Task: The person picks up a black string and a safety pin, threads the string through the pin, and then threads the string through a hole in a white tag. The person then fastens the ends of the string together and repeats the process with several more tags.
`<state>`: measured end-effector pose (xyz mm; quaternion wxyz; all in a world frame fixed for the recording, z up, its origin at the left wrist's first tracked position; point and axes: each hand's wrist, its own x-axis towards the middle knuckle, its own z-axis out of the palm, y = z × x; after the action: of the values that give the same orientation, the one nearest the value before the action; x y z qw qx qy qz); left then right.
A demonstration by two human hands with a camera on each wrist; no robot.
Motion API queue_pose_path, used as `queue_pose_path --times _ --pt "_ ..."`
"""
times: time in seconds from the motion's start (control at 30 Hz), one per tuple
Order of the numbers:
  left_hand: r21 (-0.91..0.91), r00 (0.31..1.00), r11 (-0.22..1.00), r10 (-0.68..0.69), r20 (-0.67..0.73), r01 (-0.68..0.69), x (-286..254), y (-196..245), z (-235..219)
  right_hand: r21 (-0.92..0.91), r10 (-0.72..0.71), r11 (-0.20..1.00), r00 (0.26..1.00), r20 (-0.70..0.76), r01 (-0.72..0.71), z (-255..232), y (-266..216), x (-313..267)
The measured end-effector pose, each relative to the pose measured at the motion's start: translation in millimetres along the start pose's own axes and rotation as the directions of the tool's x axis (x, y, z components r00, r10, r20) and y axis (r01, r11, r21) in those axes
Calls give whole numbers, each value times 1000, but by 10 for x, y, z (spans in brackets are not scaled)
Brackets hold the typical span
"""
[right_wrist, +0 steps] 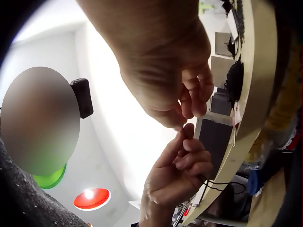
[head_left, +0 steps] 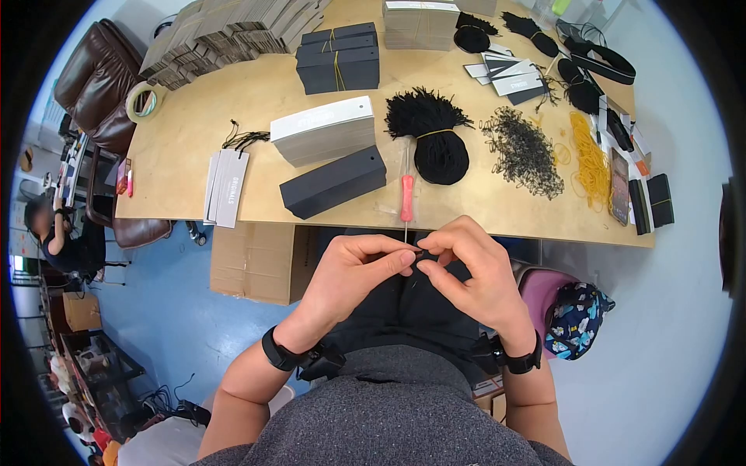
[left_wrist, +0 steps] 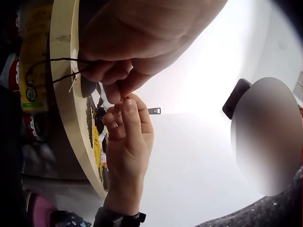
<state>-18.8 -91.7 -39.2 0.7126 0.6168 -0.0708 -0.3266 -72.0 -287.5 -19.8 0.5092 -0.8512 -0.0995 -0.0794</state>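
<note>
At the far left, a person (head_left: 56, 233) in dark clothes is beyond a brown leather chair (head_left: 93, 81). A roll of tape (head_left: 144, 102) lies near the left edge of the pale wooden worktop (head_left: 175, 159), with bundled grey cards (head_left: 225, 39) stacked behind it. White tags (head_left: 227, 186) with black strings lie at the front edge, above a cardboard box (head_left: 252, 264) on the blue floor. Next come a white-topped stack of tags (head_left: 322, 132) and, just in front of it, a dark stack of tags (head_left: 334, 183).

In the middle, the hands meet in front of the worktop, fingertips together over the person's lap. The left hand (head_left: 353, 276) pinches with thumb and forefinger and holds a black cord (left_wrist: 65, 59) that trails from its fingers. The right hand (head_left: 483, 278) pinches a small dark piece (head_left: 420, 254) at its fingertips; I cannot tell whether this belongs to the same cord. Just beyond them, a pink-handled tool (head_left: 407, 198) points its thin shaft past the worktop's front edge, and a bundle of black cords (head_left: 440, 159) lies beside it.

Further right are a heap of small dark loops (head_left: 524, 151), a yellow pile of bands (head_left: 590, 159) and a phone (head_left: 619, 186). Below the worktop there, a flowered bag (head_left: 579, 320) rests against something pink.
</note>
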Motion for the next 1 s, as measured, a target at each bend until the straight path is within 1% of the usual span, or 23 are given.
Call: queue_pose_path --times 0.07,0.1,0.17,0.23,0.3,0.33,0.37,0.4,0.43,0.47,0.5,0.53,0.6,0.67,0.77,0.83,0.93,1.0 --pt "-7 1000 1000 7 6 -7 -2 8 5 -19 -22 1000 1000 -7 22 30 54 -3" --pt "-8 1000 1000 -12 4 12 -5 24 11 -38 -44 998 999 -13 44 40 69 -3" --pt "-8 1000 999 -31 3 31 -4 31 6 -35 -42 999 999 -23 41 38 56 1" --pt "30 997 997 -73 -8 73 1 9 -11 -34 -38 999 999 -35 37 43 55 1" --pt "-8 999 999 -47 -23 47 1 -19 10 31 -17 999 998 -58 19 56 78 -6" --pt "-44 999 999 -22 -44 20 6 -33 22 25 -16 1000 998 -61 18 27 100 3" --pt "-45 999 999 -20 -38 18 13 -49 26 -60 6 998 997 -81 -11 -24 139 32" --pt "-25 997 1000 -15 -76 13 22 -65 22 -144 25 989 994 -103 -40 -84 198 72" --pt "-5 993 1000 -10 -115 9 26 -80 18 -306 2 950 979 -205 -66 -141 392 118" --pt "-6 994 1000 -8 -110 7 24 -92 10 -371 32 917 955 -295 -146 -232 517 166" --pt "24 991 1000 5 -136 -1 21 -100 -3 -411 92 878 929 -360 -246 -313 633 222" --pt "54 986 998 18 -163 -10 22 -106 -13 -413 89 877 928 -363 -245 -383 734 283" --pt "61 985 998 35 -170 -25 34 -134 -26 -599 55 743 920 -389 -298 -467 888 376" --pt "65 982 997 53 -180 -42 45 -134 -27 -621 44 728 925 -379 -289 -469 967 431" --pt "68 980 997 43 -192 -31 55 -129 -19 -648 17 713 931 -366 -268 -417 1001 464" --pt "52 981 998 39 -190 -29 55 -126 1 -651 3 713 930 -367 -259 -357 996 434" --pt "35 984 999 26 -178 -20 74 -102 17 -695 -33 681 939 -341 -229 -307 980 357" --pt "39 984 999 31 -178 -24 95 -108 19 -535 0 809 911 -412 -242 -303 956 307"
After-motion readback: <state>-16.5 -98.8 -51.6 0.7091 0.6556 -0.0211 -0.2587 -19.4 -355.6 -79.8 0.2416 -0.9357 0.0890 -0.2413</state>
